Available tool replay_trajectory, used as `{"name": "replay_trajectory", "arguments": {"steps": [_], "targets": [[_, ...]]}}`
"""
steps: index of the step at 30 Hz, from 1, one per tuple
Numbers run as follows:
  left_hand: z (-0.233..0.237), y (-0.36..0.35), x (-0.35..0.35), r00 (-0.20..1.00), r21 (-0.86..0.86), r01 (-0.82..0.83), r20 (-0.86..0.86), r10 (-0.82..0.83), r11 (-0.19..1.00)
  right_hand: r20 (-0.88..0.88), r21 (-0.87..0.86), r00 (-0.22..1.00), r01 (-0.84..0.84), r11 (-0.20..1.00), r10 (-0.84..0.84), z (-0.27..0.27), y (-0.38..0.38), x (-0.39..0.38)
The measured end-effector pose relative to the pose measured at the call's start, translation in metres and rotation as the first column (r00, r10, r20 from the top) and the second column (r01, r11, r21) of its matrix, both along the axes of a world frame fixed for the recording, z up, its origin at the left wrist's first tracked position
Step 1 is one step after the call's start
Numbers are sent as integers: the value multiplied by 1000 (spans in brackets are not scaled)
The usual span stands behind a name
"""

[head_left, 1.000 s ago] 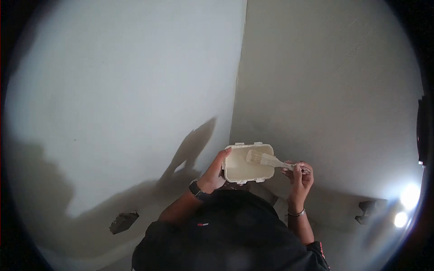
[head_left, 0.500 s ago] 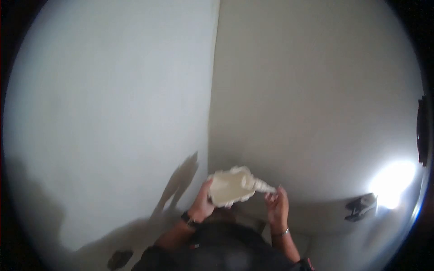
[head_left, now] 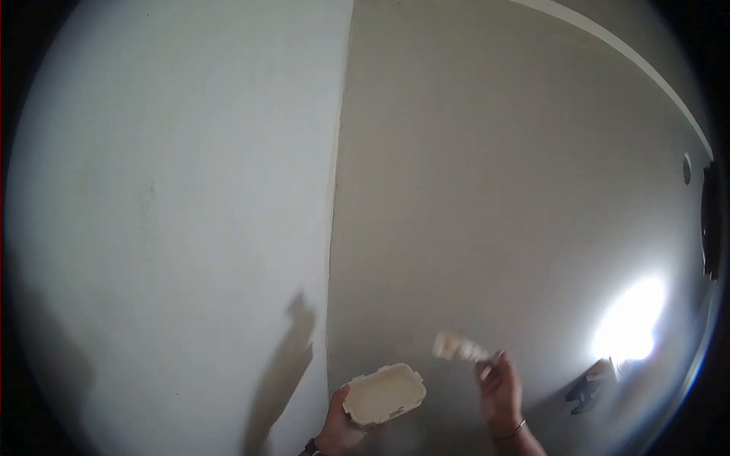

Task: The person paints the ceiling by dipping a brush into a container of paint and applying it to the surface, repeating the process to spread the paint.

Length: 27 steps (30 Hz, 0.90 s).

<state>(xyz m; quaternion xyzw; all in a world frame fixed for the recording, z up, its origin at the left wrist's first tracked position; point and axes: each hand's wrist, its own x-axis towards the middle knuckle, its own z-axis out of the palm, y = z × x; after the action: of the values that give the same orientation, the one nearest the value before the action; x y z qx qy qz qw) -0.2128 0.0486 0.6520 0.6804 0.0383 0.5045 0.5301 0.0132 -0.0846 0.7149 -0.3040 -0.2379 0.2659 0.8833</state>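
Note:
My left hand (head_left: 339,427) grips a cream-coloured plastic tub (head_left: 384,418) by its left end, thumb over the rim. Pale cream paint (head_left: 384,391) shows inside the tub, and the rim is uneven with clips or smears. In my right hand (head_left: 502,391) is a paintbrush (head_left: 455,346), pinched by the handle with the head pointing left. Its bristles are coated in the same cream colour and blurred slightly by motion. The brush is held up to the right of the tub, apart from it, in front of the grey wall.
A white wall (head_left: 205,190) on the left meets a grey-beige wall (head_left: 494,190) at a vertical corner (head_left: 333,190). At the lower right a bright lamp (head_left: 631,327) shines beside a dark bracket-like object (head_left: 589,387). A dark object (head_left: 711,220) stands at the right edge.
The brush has come out of the tub and moved to the right with my right hand. The view has tilted up, so tub and hands sit lower in it.

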Motion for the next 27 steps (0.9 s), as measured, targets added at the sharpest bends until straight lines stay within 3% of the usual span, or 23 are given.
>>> {"name": "replay_trajectory", "arguments": {"steps": [1, 2, 5, 9, 11, 12, 14, 17, 18, 20, 21, 23, 24, 26, 27], "targets": [[-6, 14, -6, 943, -513, 332, 169, -287, 792, -8, 8, 995, 98, 995, -98, 36, 4, -7], [-13, 14, 0, 808, -791, 553, 430, -403, 263, 51, 59, 992, 116, 991, -119, 57, -1, 6], [-10, 9, 0, 807, -813, 532, 402, -433, 238, 224, 228, 937, 217, 949, -268, 136, 4, 26], [-8, 5, 21, 818, -807, 523, 386, -427, 273, 480, 386, 785, 212, 898, -391, 257, 19, 62], [-11, 0, 31, 960, -751, 279, 239, -147, 599, 605, 517, 624, 165, 840, -495, 315, 29, 80], [-8, 3, 30, 960, -748, 277, 237, -147, 603, 608, 576, 543, 201, 792, -579, 343, 35, 78], [4, 5, 26, 843, -756, 534, 443, -304, 378, 593, 684, 371, 235, 690, -714, 403, 37, 63], [11, 1, 24, 856, -775, 512, 422, -298, 371, 631, 738, 0, 308, 601, -776, 476, 28, 57], [12, 0, 25, 862, -786, 500, 411, -296, 364, 627, 742, -4, 310, 595, -779, 486, 21, 51], [13, -4, 26, 873, -808, 478, 392, -291, 344, 476, 875, -598, 247, 416, -645, 501, 12, 32], [14, -6, 28, 871, -808, 480, 392, -297, 342, 475, 876, -602, 250, 413, -642, 508, 7, 29], [13, -8, 27, 873, -808, 479, 398, -282, 342, 442, 823, -814, 200, 532, -377, 514, 2, 19], [10, -7, 25, 871, -809, 482, 398, -289, 338, 442, 822, -817, 204, 531, -371, 512, 0, 11], [10, -11, 27, 890, -782, 454, 373, -264, 426, 612, 638, -790, 457, 620, -47, 509, -11, -2], [9, -14, 28, 887, -781, 460, 378, -266, 423, 607, 638, -793, 456, 620, -42, 506, -16, -6]]}}
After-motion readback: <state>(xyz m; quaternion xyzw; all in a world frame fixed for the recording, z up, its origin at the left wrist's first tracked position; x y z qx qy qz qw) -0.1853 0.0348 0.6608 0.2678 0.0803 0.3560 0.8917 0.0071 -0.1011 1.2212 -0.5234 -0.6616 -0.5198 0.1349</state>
